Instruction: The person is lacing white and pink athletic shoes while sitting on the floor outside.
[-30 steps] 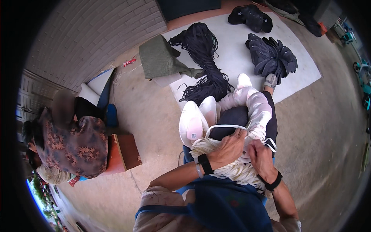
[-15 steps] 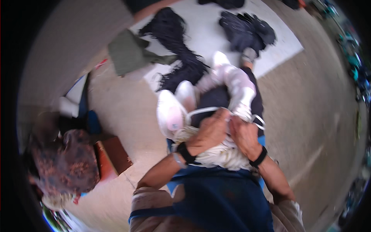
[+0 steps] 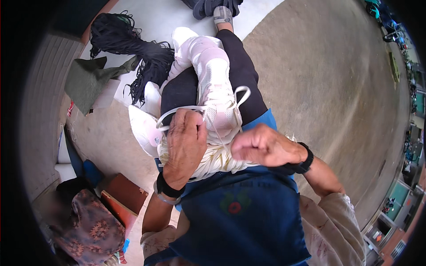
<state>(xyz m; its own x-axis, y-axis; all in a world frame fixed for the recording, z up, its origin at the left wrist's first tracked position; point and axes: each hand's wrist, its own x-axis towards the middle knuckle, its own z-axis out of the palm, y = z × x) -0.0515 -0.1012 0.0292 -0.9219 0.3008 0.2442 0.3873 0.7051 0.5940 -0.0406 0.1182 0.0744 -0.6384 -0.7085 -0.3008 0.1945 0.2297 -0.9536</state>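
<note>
A white and pale pink sneaker [image 3: 217, 71] lies across my lap, partly laced with white lace. My left hand [image 3: 183, 144] is closed beside its near end, fingers curled where a white shoelace [image 3: 179, 108] loops past. To the right, my right hand [image 3: 268, 146] is closed too, slightly blurred; a strand of the lace runs from the sneaker to its fingertips. Beneath both hands rests a bundle of cream laces [image 3: 217, 160] on my blue apron [image 3: 248, 213]. More white and pink shoes [image 3: 144, 128] lie against my leg at the left.
A heap of black laces [image 3: 117, 37] and a dark green cloth [image 3: 91, 84] lie ahead on the left, partly on a white sheet [image 3: 262, 9]. Dark items sit at the far edge by my foot. Lower left, a person in patterned clothing [image 3: 95, 221] is beside a brown box [image 3: 124, 195].
My view has shifted, so the scene sits further left. My hands, close together before, are now apart, the right one drawn away to the right with the lace strand.
</note>
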